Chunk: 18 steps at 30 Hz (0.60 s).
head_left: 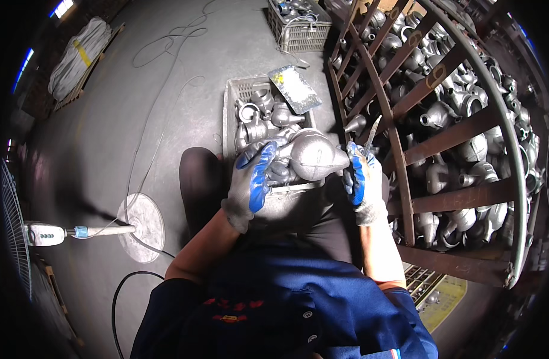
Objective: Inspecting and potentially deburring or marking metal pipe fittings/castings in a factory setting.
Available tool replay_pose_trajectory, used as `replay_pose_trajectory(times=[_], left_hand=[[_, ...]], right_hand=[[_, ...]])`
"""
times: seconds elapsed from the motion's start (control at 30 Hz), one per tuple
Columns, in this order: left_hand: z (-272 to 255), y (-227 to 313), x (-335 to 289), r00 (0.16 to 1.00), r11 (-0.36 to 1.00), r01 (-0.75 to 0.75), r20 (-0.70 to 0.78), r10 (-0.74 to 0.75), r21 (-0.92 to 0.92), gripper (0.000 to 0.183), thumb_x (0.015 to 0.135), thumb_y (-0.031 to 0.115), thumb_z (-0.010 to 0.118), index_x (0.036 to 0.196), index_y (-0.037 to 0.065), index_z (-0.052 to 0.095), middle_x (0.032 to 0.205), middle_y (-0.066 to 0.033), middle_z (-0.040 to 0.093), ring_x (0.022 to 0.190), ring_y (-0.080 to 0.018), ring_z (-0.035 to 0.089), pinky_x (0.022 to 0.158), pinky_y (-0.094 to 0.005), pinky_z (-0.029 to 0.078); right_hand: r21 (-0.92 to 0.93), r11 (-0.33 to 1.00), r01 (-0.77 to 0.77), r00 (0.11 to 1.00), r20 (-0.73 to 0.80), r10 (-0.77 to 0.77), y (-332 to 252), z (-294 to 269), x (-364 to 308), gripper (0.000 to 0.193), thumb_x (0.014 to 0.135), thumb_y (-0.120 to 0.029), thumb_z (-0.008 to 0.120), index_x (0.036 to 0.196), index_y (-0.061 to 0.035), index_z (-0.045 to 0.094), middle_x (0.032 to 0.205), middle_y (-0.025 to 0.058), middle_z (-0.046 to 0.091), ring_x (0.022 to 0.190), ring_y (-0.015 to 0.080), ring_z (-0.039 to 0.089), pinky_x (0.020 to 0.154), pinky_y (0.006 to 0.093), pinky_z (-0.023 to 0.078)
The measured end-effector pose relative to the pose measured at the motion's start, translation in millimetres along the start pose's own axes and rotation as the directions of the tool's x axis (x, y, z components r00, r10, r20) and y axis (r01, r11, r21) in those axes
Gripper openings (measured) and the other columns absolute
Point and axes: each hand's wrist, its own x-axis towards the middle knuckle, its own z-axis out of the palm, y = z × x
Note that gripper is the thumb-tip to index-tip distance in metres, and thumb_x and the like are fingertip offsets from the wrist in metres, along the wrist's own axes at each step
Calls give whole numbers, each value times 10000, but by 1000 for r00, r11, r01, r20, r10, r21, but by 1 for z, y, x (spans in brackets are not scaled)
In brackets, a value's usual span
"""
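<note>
My left hand (253,178), in a grey glove with blue coating, is closed on one end of a rounded grey metal casting (313,155). The casting has a bulbous body and a short spout pointing right, and I hold it above the near part of a grey plastic crate (229,99). To the right of the spout, my right hand (364,178), gloved the same way, grips a slim pointed metal tool (373,134) with its tip upward. Whether the tool is a knife or a file I cannot tell. More castings (262,113) lie in the crate.
A rusty barred metal cage (415,155) full of similar castings stands close on the right. A flat, spattered panel (297,88) rests on the crate's far right corner. Beyond is another crate (304,39). A fan base (142,227) and loose cables (158,110) are on the left.
</note>
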Motion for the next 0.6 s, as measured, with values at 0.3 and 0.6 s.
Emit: replay_pose_trajectory(times=[0.3,0.6], left_hand=[[8,9,7,997,996,22,77,-15,-90,321,988,188,416,1230,-1,510,880,-110,618,736,-168,621,701,-317,528],[-10,18,5,964,965,159,178,-197,210,357,986,163,356,1274,-26,449,1026,-121,586,784,-137,577,599,-214,499]], right_hand=[[-78,979,189,981,69,-184,-43,7,-7,132,913,-160,575,927,-46,639,587,-57,498,384,-1,359,340,169,247],[-372,607,702,712,345,-612,-167,2,-15,118,834,-137,654,867,-23,653,709,-6,606,565,54,491,496,222,398]])
